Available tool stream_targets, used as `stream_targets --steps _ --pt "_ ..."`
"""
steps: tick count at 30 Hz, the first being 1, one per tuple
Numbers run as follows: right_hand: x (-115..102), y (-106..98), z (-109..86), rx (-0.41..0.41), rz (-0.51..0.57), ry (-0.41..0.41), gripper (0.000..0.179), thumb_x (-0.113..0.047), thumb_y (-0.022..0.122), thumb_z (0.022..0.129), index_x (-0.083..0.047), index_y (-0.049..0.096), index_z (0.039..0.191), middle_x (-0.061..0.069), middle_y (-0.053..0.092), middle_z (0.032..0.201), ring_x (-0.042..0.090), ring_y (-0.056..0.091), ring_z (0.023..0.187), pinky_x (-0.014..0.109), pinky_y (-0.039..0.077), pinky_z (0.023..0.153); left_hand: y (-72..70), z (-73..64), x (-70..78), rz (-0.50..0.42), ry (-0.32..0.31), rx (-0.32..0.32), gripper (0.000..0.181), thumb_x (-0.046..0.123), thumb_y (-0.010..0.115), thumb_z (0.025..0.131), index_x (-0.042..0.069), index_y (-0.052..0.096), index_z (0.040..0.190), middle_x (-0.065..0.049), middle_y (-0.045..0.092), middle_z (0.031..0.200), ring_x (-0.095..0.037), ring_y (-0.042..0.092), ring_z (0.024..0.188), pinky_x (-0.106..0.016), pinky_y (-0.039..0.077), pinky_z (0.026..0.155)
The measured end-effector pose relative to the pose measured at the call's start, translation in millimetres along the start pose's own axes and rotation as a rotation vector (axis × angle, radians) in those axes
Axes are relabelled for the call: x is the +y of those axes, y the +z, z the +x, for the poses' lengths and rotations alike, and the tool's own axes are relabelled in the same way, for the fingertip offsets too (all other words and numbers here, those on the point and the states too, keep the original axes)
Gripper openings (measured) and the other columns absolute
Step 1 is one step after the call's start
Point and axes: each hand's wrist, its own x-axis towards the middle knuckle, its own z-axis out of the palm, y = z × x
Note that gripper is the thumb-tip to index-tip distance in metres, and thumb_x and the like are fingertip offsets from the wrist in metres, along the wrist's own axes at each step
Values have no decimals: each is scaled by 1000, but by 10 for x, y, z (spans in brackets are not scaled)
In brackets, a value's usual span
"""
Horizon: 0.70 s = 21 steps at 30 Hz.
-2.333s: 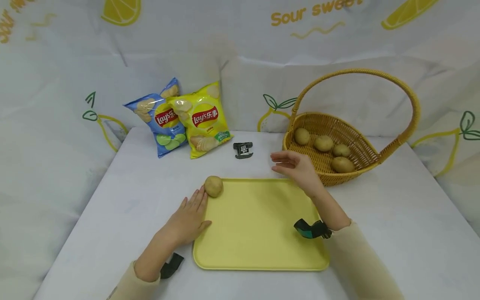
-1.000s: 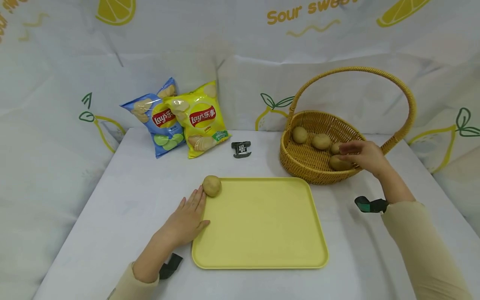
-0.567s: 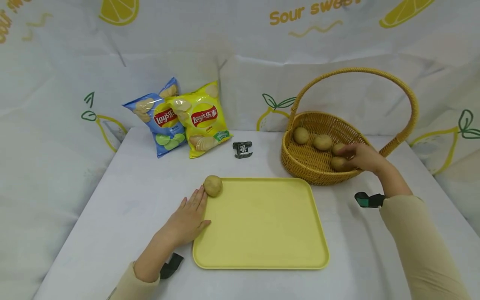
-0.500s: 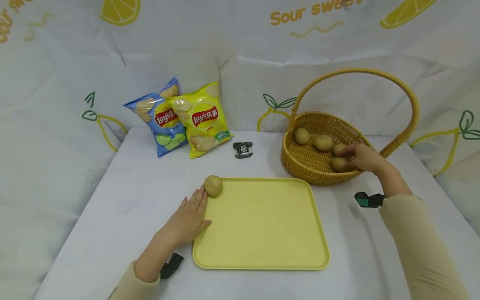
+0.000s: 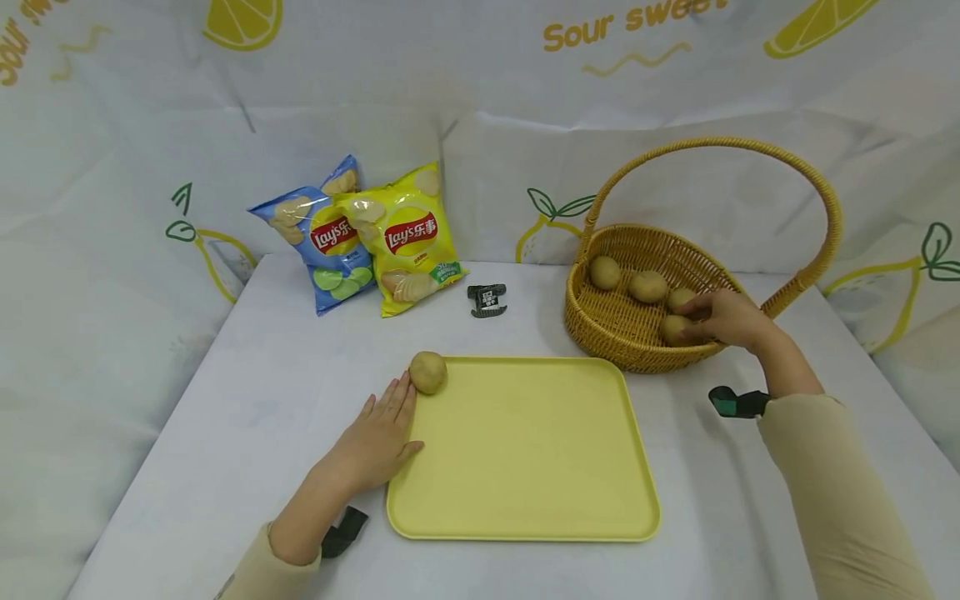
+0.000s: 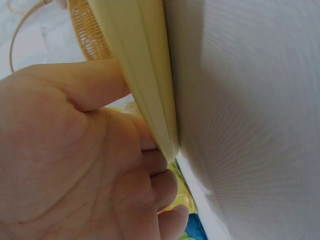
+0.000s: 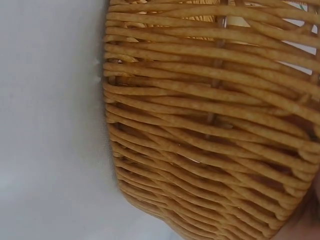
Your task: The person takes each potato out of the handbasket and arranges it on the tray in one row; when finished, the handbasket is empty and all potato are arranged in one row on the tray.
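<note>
My left hand point(image 5: 378, 442) lies along the left edge of a yellow tray point(image 5: 525, 450), its fingers straight. Its fingertips reach a potato point(image 5: 428, 372) at the tray's far left corner. In the left wrist view, the thumb and fingertips meet the tray's side point(image 6: 145, 75). Over the near right rim of a wicker basket point(image 5: 622, 346), my right hand point(image 5: 731, 321) reaches in and grips the nearest potato point(image 5: 672, 330), partly covering it. Several other potatoes point(image 5: 647, 287) lie in the basket. Woven basket wall point(image 7: 200, 115) fills most of the right wrist view, hiding the grasp.
The basket's tall arched handle point(image 5: 832, 225) rises beside the right hand. A blue chip bag point(image 5: 318, 242) and a yellow chip bag point(image 5: 408, 242) lean against the back cloth. A small black object with a white label point(image 5: 487, 301) lies behind the tray.
My right hand has moved from above the tray's far right corner rightward, then down into the basket, closing its fingers round the nearest potato. The left hand has stayed at the tray's edge.
</note>
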Motion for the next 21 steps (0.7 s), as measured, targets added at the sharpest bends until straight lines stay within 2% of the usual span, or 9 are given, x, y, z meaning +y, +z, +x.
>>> stream_targets --steps 6,13,17,21 --pt "12 14 -19 31 51 4 58 -30 71 85 10 55 124 33 49 128 44 47 114 52 43 87 -3 -3 4 0 -4 -2 73 31 51 98 -12 15 145 -25 5 154 -37 6 142 -54 14 111" --pt "49 27 -27 62 87 24 60 -35 71 85 7 55 126 28 53 124 32 49 105 36 46 77 -12 -3 15 -2 -10 -6 73 31 51 98 -11 15 146 -24 4 154 -36 7 142 -54 14 111" --pt "71 27 -34 76 101 29 62 -36 70 85 7 54 127 29 52 125 35 47 108 36 45 79 -4 -2 8 -1 -6 -2 73 31 51 98 -11 15 146 -25 4 154 -37 7 142 -54 14 111" --pt "72 30 -44 95 115 31 64 -35 70 86 9 51 129 29 51 125 33 47 107 30 45 74 7 -1 1 -3 -4 1 73 31 51 98 -12 15 145 -25 5 154 -37 7 142 -54 15 111"
